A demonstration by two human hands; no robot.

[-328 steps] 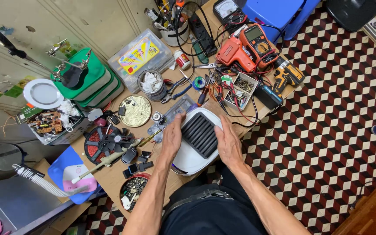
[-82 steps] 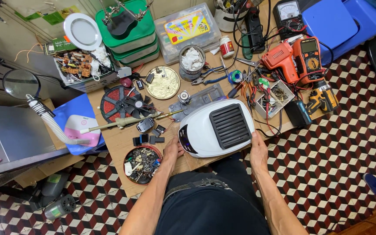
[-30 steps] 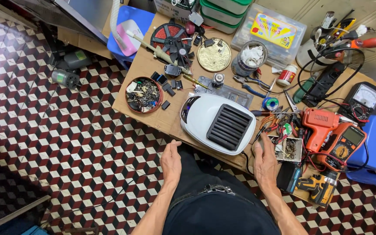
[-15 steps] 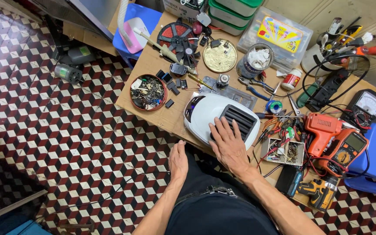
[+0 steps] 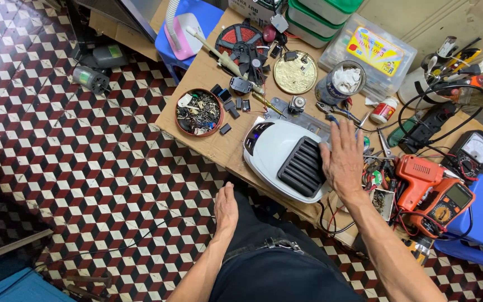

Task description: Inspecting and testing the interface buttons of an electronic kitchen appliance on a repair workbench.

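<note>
Head view looks down on a cluttered cardboard-topped surface above a red, white and black checkered floor, with the person's dark trousers at the bottom of the frame. Largest on the surface is a white rounded appliance housing with a black slatted grille set into it; it lies near the person's edge of the surface. The right hand lies flat and open, fingers spread, its palm on the right flank of the housing beside the grille, gripping nothing. Half a second ago this hand lay across the grille itself, and a second ago it was at the surface's edge, so it has slid to the housing's side, which reads as settling a steadying hold on the casing. The left hand rests open on the person's thigh below the surface's edge, well apart from the housing, much where it was a moment ago, and holds nothing. To the right of the right hand sit an orange power tool and an orange multimeter among loose wires. Beyond the right hand's fingertips stand a tin can with white rag and a gold disc. Off to the left of the housing is a round red tray of small metal parts, and farther off a red copper coil.
</note>
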